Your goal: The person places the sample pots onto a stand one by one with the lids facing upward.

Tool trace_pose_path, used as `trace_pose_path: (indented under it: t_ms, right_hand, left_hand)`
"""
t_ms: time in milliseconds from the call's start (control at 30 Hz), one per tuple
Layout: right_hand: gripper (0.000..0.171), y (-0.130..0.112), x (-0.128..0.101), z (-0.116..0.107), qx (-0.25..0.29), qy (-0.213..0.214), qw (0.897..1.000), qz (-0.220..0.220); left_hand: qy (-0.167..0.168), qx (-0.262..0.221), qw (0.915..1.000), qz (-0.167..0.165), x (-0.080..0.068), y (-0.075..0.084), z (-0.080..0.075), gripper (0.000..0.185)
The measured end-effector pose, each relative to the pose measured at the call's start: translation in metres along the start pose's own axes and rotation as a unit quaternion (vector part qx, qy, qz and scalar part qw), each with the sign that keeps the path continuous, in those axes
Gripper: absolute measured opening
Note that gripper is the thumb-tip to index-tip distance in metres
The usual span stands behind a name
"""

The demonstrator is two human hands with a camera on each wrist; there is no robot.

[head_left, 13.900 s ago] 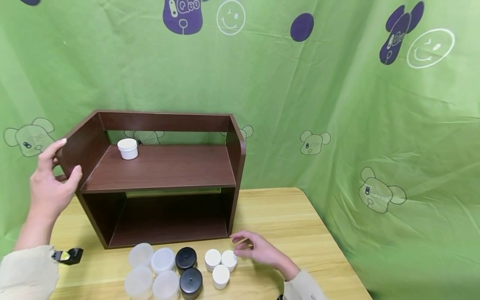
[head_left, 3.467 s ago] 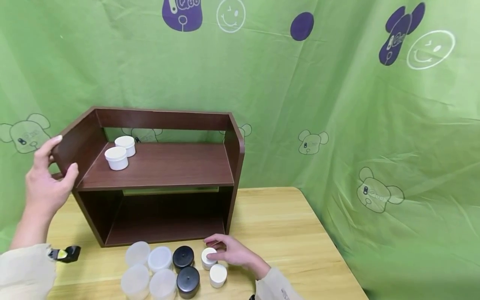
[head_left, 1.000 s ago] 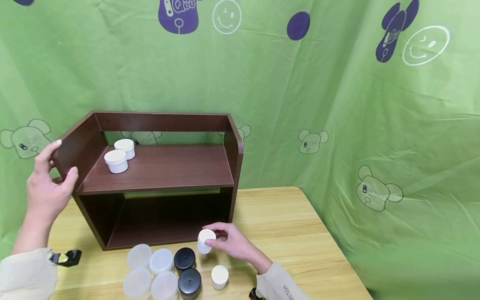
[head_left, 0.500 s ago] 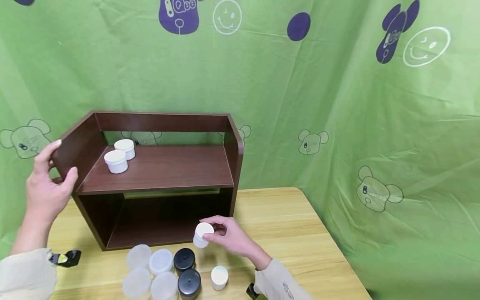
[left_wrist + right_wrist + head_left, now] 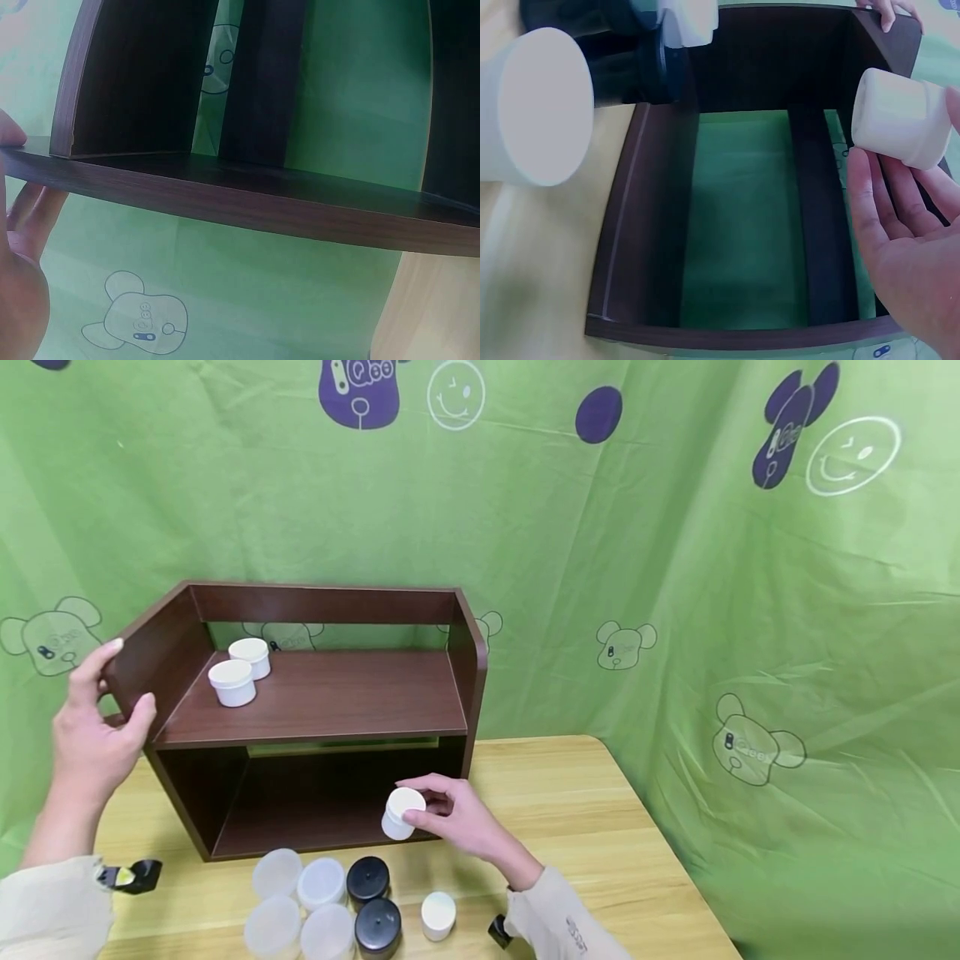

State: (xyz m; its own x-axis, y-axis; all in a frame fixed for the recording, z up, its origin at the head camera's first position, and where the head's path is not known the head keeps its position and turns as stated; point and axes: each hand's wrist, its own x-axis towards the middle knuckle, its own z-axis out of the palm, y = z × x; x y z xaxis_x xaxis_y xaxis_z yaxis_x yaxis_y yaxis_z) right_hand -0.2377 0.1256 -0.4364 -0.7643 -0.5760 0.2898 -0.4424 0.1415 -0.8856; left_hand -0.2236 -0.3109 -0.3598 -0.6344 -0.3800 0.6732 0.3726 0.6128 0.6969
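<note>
A dark brown two-level shelf (image 5: 322,693) stands on a wooden table (image 5: 570,810). My left hand (image 5: 93,727) grips the shelf's left side panel, thumb in front, fingers behind; the left wrist view shows the panel edge (image 5: 247,202) by my fingers (image 5: 22,217). My right hand (image 5: 457,818) holds a small white jar (image 5: 400,814) in the air before the lower opening; in the right wrist view the jar (image 5: 900,116) sits at my fingertips. Two white jars (image 5: 240,670) stand on the upper board at the left.
Along the table's front edge sit several translucent jars (image 5: 300,902), two black-lidded jars (image 5: 372,902) and one small white jar (image 5: 438,915). A small black and yellow object (image 5: 131,875) lies at the left. Green printed cloth (image 5: 675,568) hangs behind and to the right.
My right hand has lifted the small white jar off the table and carried it up and slightly left, in front of the lower opening. The left hand has stayed on the side panel.
</note>
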Motion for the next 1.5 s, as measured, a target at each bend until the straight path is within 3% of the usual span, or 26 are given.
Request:
trace_pose_path:
  t_ms: [800, 1300, 1500]
  right_hand:
    - [0.037, -0.043, 0.030, 0.002, -0.038, 0.012, 0.998, -0.049]
    - [0.040, -0.069, 0.062, 0.013, -0.051, 0.002, 0.996, -0.076]
    - [0.041, -0.080, 0.077, 0.014, -0.059, 0.002, 0.995, -0.080]
  left_hand:
    - [-0.015, 0.006, 0.9998, -0.015, 0.001, 0.003, 0.000, 0.070]
    - [0.009, -0.001, 0.9999, -0.009, -0.001, 0.004, 0.002, 0.069]
    - [0.005, -0.008, 0.9995, -0.030, -0.001, 0.003, 0.002, 0.068]
